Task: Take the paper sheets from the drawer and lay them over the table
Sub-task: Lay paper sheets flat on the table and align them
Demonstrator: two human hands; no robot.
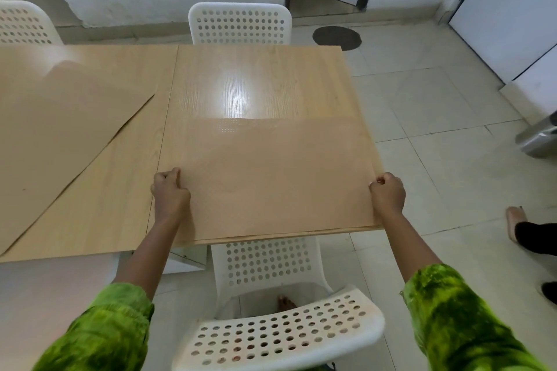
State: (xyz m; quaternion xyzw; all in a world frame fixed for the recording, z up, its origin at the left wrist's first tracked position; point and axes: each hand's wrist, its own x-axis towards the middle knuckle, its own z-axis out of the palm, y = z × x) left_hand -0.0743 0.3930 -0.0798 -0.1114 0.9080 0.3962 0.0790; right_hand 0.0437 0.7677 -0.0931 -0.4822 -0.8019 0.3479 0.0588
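Observation:
A tan paper sheet (271,172) lies flat over the near half of the right wooden table (262,78), its front edge along the table's front edge. My left hand (170,190) pinches the sheet's left edge. My right hand (387,191) pinches its right edge at the table's side. A second tan paper sheet (60,135) lies askew on the left wooden table (120,184), its corner pointing toward the seam between the tables. No drawer is in view.
A white perforated chair (280,331) stands right in front of me under the table's front edge. Two more white chairs (241,24) (24,24) stand at the far side. Another person's foot (517,221) is on the tiled floor at right, near a metal bin (539,135).

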